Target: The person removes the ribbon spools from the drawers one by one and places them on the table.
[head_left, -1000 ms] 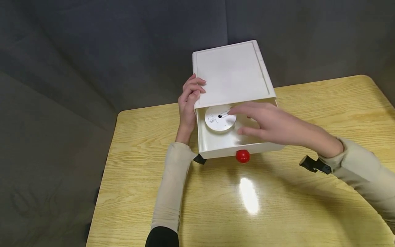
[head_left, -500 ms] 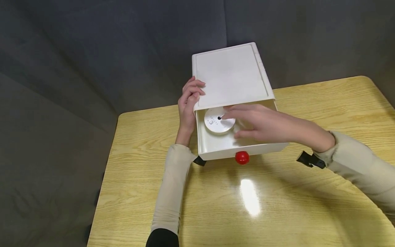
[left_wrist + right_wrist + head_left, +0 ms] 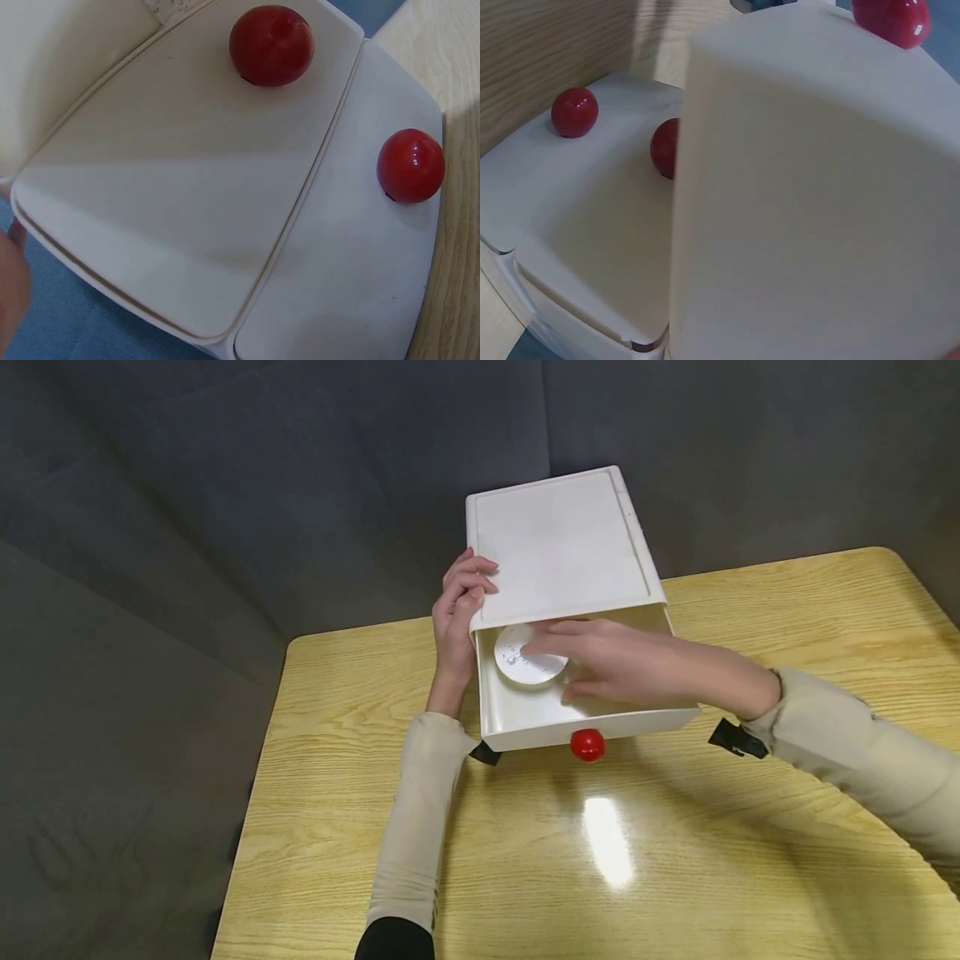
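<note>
A white drawer unit (image 3: 558, 547) stands on the table with its top drawer (image 3: 555, 725) pulled out. Lying inside that drawer, toward its left, is a flat white spool (image 3: 517, 670) with print on its face. My right hand (image 3: 607, 660) reaches into the drawer from the right, fingers stretched over the spool and thumb apart below them. The spool's right part is hidden by the fingers. My left hand (image 3: 459, 610) holds the unit's left side, its fingers bent over the top edge. In the left wrist view, part of this hand (image 3: 11, 289) shows beside the unit.
A red knob (image 3: 587, 745) sticks out from the open drawer's front. Beneath are two closed drawers with red knobs (image 3: 271, 45), seen in both wrist views. The wooden table (image 3: 345, 693) extends around the unit, and a dark curtain (image 3: 360, 485) hangs close behind.
My right hand has moved left and deeper into the drawer, its fingers now covering more of the spool. My left hand keeps its place on the unit.
</note>
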Available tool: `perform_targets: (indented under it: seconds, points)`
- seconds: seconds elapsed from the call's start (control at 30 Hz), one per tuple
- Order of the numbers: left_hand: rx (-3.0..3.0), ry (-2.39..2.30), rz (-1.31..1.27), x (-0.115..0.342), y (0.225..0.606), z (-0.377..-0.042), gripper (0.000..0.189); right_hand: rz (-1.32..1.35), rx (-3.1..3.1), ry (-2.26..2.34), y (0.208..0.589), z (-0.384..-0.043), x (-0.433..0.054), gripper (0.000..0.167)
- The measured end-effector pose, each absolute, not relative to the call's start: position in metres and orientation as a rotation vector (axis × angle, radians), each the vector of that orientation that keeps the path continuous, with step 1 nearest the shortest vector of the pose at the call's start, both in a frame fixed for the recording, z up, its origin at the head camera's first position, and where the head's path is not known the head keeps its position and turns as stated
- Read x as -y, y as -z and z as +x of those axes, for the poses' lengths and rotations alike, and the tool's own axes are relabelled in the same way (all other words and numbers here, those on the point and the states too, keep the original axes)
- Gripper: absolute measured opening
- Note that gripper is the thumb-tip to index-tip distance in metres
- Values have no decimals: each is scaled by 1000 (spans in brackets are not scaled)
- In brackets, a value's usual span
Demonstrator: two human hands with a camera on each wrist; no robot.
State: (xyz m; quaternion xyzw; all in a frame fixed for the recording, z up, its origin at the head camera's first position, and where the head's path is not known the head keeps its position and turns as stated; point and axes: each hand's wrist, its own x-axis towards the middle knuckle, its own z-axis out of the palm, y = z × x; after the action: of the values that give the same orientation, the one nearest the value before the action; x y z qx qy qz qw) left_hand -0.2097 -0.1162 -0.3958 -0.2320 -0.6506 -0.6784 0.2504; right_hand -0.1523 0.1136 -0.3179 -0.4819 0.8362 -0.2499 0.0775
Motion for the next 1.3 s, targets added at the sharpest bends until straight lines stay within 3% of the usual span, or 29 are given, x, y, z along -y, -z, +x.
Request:
perform_targets:
  seconds: [0.13,0.37,0.77,1.3]
  points:
    - [1761,1843,-637,116,396,-210,30,-1456,-2493,754,321,-155,-108,56]
    - [1758,1837,-658,115,396,-210,30,-1587,-2486,824,323,-160,-102,41]
    - [1730,1833,-661,115,395,-211,29,-1609,-2391,791,321,-161,-96,52]
    - [1736,1856,-640,114,395,-214,30,-1586,-2426,799,320,-157,-98,44]
